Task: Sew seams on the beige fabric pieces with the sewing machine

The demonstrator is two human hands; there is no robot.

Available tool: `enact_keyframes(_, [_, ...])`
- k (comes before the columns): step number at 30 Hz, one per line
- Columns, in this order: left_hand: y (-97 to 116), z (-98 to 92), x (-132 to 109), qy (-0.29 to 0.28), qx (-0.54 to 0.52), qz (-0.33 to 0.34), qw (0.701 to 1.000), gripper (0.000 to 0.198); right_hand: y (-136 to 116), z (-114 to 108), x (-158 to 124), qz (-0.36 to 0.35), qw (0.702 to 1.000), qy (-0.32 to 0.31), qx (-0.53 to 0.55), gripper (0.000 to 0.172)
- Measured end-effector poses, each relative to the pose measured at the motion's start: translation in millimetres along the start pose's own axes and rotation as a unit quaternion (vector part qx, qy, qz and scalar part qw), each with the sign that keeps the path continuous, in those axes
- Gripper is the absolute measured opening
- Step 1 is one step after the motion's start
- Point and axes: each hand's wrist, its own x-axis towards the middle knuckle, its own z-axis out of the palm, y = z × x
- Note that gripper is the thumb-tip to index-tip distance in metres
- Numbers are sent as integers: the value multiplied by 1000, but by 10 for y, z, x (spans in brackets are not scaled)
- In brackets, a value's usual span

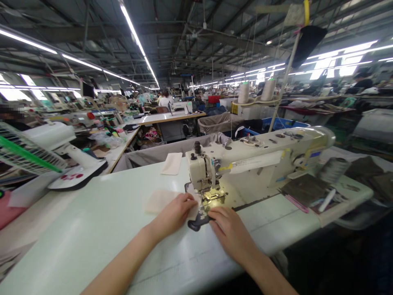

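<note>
A cream sewing machine (239, 153) stands on the pale green table (101, 229), its lamp lighting the needle area. My left hand (175, 213) lies just left of the needle, fingers bent together over the edge of a pale cloth piece (158, 201); the fingertips partly hide how it is held. My right hand (229, 229) rests at the front of the needle plate, fingers together and bent downward; whatever lies under them is hidden. Another pale cloth piece (171, 163) lies flat behind, left of the machine head.
A fan (46, 151) stands at the left. Right of the machine are a grey thread cone (333, 170), dark cloth (302, 189) and pink-handled tweezers (296, 203). Behind the table is a grey cloth-lined bin (147, 156). Two thread cones stand on a rack above.
</note>
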Motion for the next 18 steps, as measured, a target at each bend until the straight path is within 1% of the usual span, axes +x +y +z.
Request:
enact_keyframes(2, [115,31,-45,-14,-11,-2,1000,30,-24,-2,4,6,1000,-1,11,23])
enact_keyframes(4, [262,100,-76,-20,11,-19,1000,21,-49,4,-8,4,1000,-5,17,23])
enact_keyframes(6, [402,191,-84,-3,50,-47,998,14,-65,12,-24,-1,1000,-12,14,20])
enact_keyframes(9, [528,301,-62,38,71,-51,995,18,-61,12,-28,-6,1000,-27,4,14])
enact_keyframes(12, [546,329,-36,43,79,-47,995,26,-39,-5,-5,-9,999,-36,6,14])
enact_keyframes(15, [525,303,-30,25,98,-60,993,27,-25,-17,12,-15,999,-37,15,16])
enact_keyframes(18, [509,273,-40,24,102,-58,993,25,-23,-3,5,-19,999,-36,14,17])
